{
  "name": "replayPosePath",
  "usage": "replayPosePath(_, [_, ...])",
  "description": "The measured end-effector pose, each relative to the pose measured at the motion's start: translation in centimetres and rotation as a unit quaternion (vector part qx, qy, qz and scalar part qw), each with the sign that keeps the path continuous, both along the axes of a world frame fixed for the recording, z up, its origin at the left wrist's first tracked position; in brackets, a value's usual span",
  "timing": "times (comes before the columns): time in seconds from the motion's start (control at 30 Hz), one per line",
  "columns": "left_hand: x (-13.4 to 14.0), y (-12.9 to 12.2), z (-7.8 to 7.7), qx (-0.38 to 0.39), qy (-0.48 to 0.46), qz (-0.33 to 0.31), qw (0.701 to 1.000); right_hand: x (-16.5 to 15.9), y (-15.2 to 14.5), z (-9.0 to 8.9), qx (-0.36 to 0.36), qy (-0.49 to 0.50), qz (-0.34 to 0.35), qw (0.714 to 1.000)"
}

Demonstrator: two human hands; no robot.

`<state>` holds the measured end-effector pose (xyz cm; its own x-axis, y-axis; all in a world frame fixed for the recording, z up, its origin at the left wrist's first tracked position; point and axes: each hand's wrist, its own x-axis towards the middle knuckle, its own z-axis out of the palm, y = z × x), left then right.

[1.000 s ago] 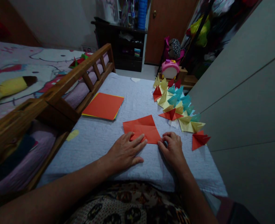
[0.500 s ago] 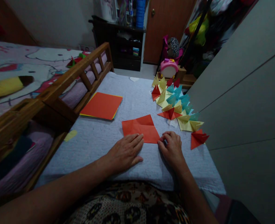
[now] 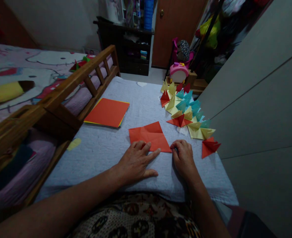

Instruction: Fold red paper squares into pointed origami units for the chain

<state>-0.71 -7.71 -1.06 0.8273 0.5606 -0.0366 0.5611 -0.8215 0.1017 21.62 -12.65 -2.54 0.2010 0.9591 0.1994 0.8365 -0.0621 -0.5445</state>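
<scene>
Got left hand [image 3: 136,162] fanned wider than before on folded orange sheet [image 3: 149,134], near-right of paper stack [image 3: 108,112]; probably steadies creasing better. Right hand [image 3: 183,155] curled narrow at corner, can't tell if pinching.

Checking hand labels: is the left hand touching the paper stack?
No: the left hand rests on the creased orange sheet, apart from the paper stack.

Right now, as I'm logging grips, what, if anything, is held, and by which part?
The orange paper, apparently pinched at its near right corner by the right hand; the left hand lies spread over the near edge.
</scene>
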Motion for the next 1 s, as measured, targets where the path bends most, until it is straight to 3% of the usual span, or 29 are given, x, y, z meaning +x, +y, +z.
replayPosePath(0.2, [-0.2, 0.0, -0.4, 0.001, -0.014, -0.005, 1.000, 0.7, -0.4, 0.2, 0.015, 0.027, 0.034, 0.999])
replayPosePath(0.53, [-0.1, 0.0, -0.3, 0.006, -0.015, -0.005, 1.000, -0.3, -0.2, 0.2, -0.011, -0.043, -0.010, 0.999])
replayPosePath(0.63, [-0.1, 0.0, -0.3, 0.007, -0.021, -0.005, 1.000, -0.5, -0.5, 0.6, 0.018, -0.030, -0.004, 0.999])
replayPosePath(0.73, [-0.1, 0.0, -0.2, 0.009, -0.031, -0.007, 0.999, -1.3, -1.2, 1.0, 0.087, -0.015, 0.055, 0.995])
replayPosePath(0.83, [0.0, -0.1, -0.3, 0.011, -0.030, -0.003, 0.999, -2.4, -1.7, 0.9, 0.089, 0.014, 0.166, 0.982])
replayPosePath(1.0, [-0.3, -0.1, -0.4, 0.013, -0.029, -0.001, 0.999, -3.0, -1.6, 0.7, 0.061, 0.003, 0.175, 0.983])
